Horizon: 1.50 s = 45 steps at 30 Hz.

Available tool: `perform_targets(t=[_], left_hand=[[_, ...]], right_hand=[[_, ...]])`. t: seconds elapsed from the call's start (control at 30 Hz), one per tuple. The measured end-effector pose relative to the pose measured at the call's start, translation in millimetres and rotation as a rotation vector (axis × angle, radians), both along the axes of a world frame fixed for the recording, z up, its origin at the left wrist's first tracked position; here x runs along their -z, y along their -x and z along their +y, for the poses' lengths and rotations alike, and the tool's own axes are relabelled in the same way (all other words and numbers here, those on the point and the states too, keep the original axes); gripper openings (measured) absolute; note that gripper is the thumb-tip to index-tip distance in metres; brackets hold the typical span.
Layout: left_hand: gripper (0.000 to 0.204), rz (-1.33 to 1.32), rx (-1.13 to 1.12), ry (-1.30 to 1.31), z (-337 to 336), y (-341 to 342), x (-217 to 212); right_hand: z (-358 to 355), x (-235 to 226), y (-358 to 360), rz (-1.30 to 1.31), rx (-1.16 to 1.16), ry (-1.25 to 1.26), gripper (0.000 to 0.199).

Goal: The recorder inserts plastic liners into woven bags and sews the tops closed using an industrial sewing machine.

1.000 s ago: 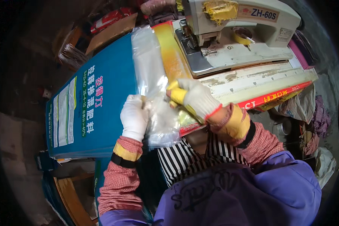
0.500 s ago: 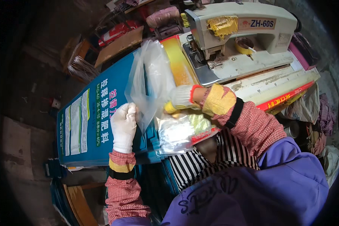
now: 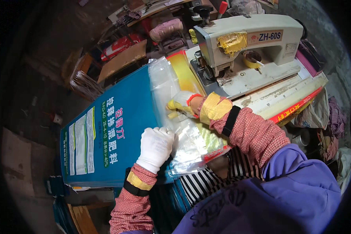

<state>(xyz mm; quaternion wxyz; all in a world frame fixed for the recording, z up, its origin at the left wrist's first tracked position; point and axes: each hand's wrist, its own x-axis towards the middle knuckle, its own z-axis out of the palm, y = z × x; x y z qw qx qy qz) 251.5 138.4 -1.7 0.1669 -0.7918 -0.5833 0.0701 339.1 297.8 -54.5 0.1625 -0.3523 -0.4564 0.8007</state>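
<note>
A flat stack of blue printed sacks lies in front of me, with a clear plastic film bag spread over its right end. My left hand, in a white glove, is closed at the near left edge of the film; its fingertips are partly hidden, but the film runs into them. Further up and to the right, my right hand, in a white and yellow glove, rests on the film with its fingers apart. Beneath the film's right side shows a yellow and red printed sack.
A white industrial sewing machine stands at the back right, holding a yellow tape roll under its arm. Behind are a padded pink chair and a brown board. A bundle of pale strands hangs at the left.
The raised, bunched film now lies flatter across the sacks. My left hand has moved right and toward me, bringing the film's edge down. My right hand has shifted only slightly.
</note>
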Motion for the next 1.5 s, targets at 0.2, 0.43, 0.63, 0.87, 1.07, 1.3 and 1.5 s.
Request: perform_targets(t=[0.2,0.43,0.63,0.87,1.07,1.3,1.5], left_hand=[[0.027,-1.053,-0.391,0.036,28,41,16],[0.016,-1.614,-0.533,0.010,45,64,17],[0.016,-1.786,-0.162,-0.296,-15,138,-52],[0.012,-1.446,-0.466,-0.444,-26,70,-78],[0.007,-1.390,-0.484,-0.291,-85,43,-81],[0.005,-1.367,-0.228,-0.762,-136,44,-173],[0.013,-1.032,-0.316,0.534,-166,-1,-80]], right_hand=[[8,-15,23,-0.316,-0.165,-0.475,0.023],[-4,-15,33,-0.475,-0.129,-1.077,0.056],[0,-16,-3,-0.838,-0.068,-1.432,0.020],[-143,-27,34,0.066,-1.119,-1.561,0.023],[-157,-32,41,0.230,-1.389,-0.671,0.028],[-16,57,132,-0.241,0.030,-1.340,0.031],[-42,-2,76,0.264,0.112,-0.418,0.053]])
